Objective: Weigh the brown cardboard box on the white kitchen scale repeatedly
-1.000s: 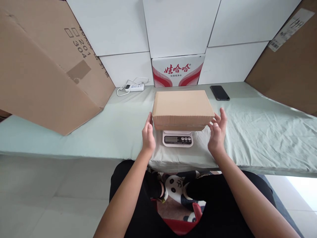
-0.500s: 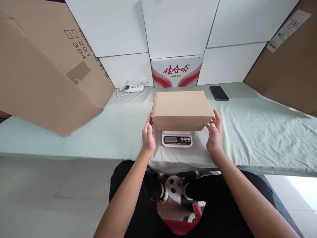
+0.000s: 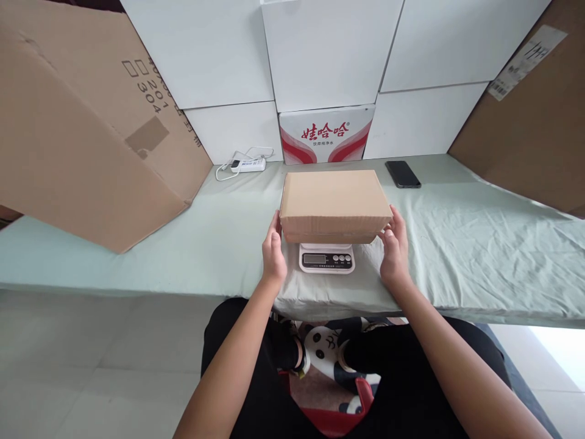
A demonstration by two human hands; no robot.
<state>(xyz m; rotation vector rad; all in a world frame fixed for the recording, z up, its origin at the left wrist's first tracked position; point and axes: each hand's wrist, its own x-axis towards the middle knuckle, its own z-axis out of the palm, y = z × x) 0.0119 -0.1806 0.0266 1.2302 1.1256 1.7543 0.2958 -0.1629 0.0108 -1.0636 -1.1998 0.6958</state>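
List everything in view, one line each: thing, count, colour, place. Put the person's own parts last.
small box: 1, tan, on the scale, between both hands
scale: 1, white, under the small box
phone: 1, black, on the cloth, right of the small box
power strip: 1, white, far left by the wall
cloth: 1, pale green, covering the table
printed carton: 1, white and red, against the wall
big cardboard sheets: 2, brown, leaning left and right
left hand: 1, at the small box's left end
right hand: 1, at its right end

Makeshift packing station in a storeroom: cloth-covered bench (image 3: 479,244), small digital scale (image 3: 326,258), large cardboard cartons (image 3: 82,128), stacked white boxes (image 3: 329,49) along the wall
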